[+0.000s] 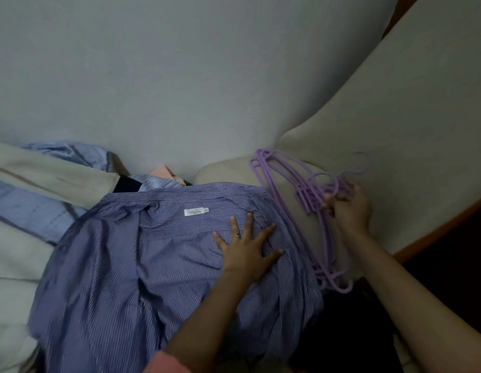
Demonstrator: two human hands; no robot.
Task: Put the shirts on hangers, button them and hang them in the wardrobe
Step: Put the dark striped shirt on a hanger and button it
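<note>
**Hanger selection beside a spread shirt**

Striped blue shirt [158,265] spread inside-up on the sofa seat [328,130], collar toward the backrest, long axis running from collar back toward the viewer. Left hand [246,254] flat on the yoke just below the collar, fingers splayed and straight — pressing, not gripping. Bundle of purple hangers [296,189] directly right of the collar, touching the shirt's edge, bars lying roughly along the shirt's length. Right hand [347,208] the nearer one, fingers curled round the hook ends, apparently picking one hanger out. Likely next: chosen hanger carried leftward to the collar opening. White neck label [197,212] visible — print too small to read. More shirts [32,200] heaped at far left.
</note>
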